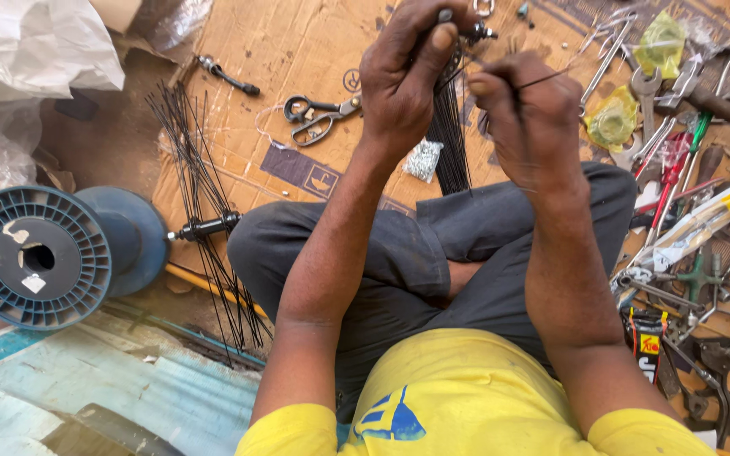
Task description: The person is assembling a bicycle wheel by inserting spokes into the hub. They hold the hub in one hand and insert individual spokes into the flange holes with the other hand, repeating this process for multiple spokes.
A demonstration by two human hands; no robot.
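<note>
Left hand (407, 76) grips the hub (476, 32) above the hanging spoke bundle (449, 139), spokes running straight down toward the lap, while right hand (525, 114), just right of the hub, pinches one spoke (542, 80) pointing sideways.

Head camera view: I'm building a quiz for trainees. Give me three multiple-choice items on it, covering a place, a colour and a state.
1. Where do the metal scissors lie?
A on brown cardboard sheet
B on the person's lap
C inside a box

2. What colour is the big round plastic spool?
A red
B blue
C white

3. What is the right hand doing?
A resting flat
B pinching one thin black wire spoke
C holding a wrench

Answers: A, they lie flat on it; B, its flange is blue; B, fingertips closed on it.
</note>
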